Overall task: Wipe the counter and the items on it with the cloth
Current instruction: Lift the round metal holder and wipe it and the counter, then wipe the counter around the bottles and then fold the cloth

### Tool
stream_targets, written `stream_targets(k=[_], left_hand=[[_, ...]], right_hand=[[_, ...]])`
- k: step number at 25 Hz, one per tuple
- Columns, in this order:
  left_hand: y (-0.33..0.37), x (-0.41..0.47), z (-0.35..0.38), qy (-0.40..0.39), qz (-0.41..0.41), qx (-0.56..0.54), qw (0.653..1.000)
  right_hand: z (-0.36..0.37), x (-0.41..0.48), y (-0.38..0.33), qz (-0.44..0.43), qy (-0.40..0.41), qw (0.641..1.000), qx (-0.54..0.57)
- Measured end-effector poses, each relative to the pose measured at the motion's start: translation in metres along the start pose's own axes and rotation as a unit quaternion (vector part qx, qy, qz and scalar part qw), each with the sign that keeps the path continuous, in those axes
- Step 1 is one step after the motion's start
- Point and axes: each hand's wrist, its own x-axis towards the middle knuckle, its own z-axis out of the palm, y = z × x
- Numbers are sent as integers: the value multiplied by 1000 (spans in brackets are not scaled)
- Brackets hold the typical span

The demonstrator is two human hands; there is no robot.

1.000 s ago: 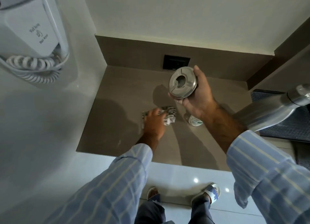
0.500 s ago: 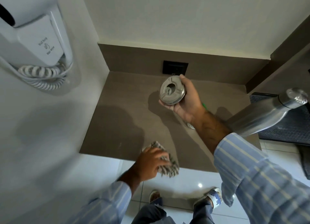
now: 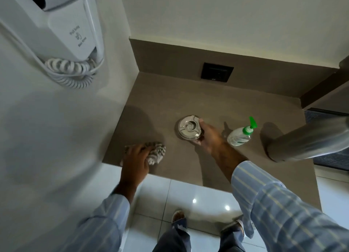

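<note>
Your left hand point(image 3: 135, 162) is clenched on the cloth point(image 3: 155, 153), pressing it onto the near left corner of the counter point(image 3: 160, 104), right at the front edge. The cloth is bunched, soft and light; it will mould to whatever you rub, so keep it balled in the palm and spread it flat only for open counter.

Your right hand point(image 3: 207, 136) grasps the round metal ashtray point(image 3: 188, 129) by its right rim, fingers curled over the edge; it sits at or just above the counter near the middle, and contact is hard to judge from this angle. It looks like stiff, smooth steel with some weight, likely slippery if damp. Take it by the rim, not the centre hole.

Just right of that hand stands a clear pump bottle point(image 3: 239, 136) with a green nozzle: probably light plastic and easy to tip, so steady it by the body when you wipe it.

A large metal cylinder point(image 3: 309, 140) fills the right side; its far end is cut off and what it is remains unclear. A white hair dryer point(image 3: 62, 27) with a coiled cord hangs on the left wall, its top out of frame. The left hand is motion-blurred, and the cloth under it is mostly hidden.
</note>
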Motion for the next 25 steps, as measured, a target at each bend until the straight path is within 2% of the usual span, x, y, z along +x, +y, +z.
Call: stream_targets(k=[5,7,8,10,12,14,16,18,19,20,22,23,25], left_hand=[[26,-79,3,-47,126,-65,989],[40,-82,4,-60,136,-133,980],[47,-79,4,-58,105,-180,976],[53,-69,3,-37,-7,-302,953],[52,-58,-1,-12,-136,-407,903],[47,-49,-6,-7,-215,-474,854],[45,-43,-14,-1,-234,-513,826],[51,-33,-24,8,-226,-522,822],[58,-27,-29,15,-217,-529,820],[67,-19,-34,23,-201,-542,816],[93,0,-44,37,-157,-567,808],[110,11,-46,39,-142,-573,806],[145,28,-49,24,-108,-574,812]], right_hand=[[3,15,5,-39,71,994,-69],[7,21,5,-58,64,992,-87],[7,25,7,-62,57,992,-98],[9,30,10,-68,49,989,-121],[8,33,15,-75,52,985,-147],[7,32,17,-83,54,978,-186],[3,28,16,-125,73,941,-305],[-2,18,14,-178,97,864,-460],[-6,11,13,-201,104,835,-501],[-12,3,15,-220,99,821,-517],[-33,-16,23,-218,92,828,-509],[-48,-28,29,-205,100,846,-482],[-83,-51,38,-186,173,891,-377]])
